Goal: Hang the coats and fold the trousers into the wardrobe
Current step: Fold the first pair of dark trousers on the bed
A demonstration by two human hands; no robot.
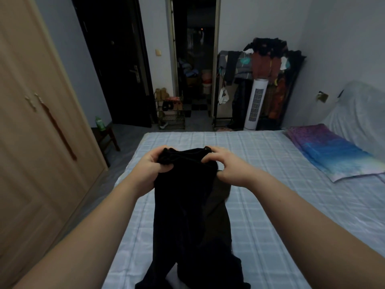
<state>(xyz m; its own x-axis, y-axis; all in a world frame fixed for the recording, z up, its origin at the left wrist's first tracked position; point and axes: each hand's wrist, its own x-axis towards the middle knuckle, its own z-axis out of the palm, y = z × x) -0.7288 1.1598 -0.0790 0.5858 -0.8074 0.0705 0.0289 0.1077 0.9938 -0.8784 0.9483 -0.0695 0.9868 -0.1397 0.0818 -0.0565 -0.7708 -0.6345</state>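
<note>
Black trousers hang lengthwise over the bed, their legs trailing toward me. My left hand grips the left end of the waistband, and my right hand pinches the right end, so the waistband is held up above the bedding. A dark brownish garment lies under the trousers on the bed. The wooden wardrobe stands at the left with its doors shut.
The bed has a pale checked cover, with a purple and blue pillow at the right. A small stool with a green bottle stands by the wardrobe. Beyond the bed are a shoe rack, a white tower fan and a loaded clothes rack.
</note>
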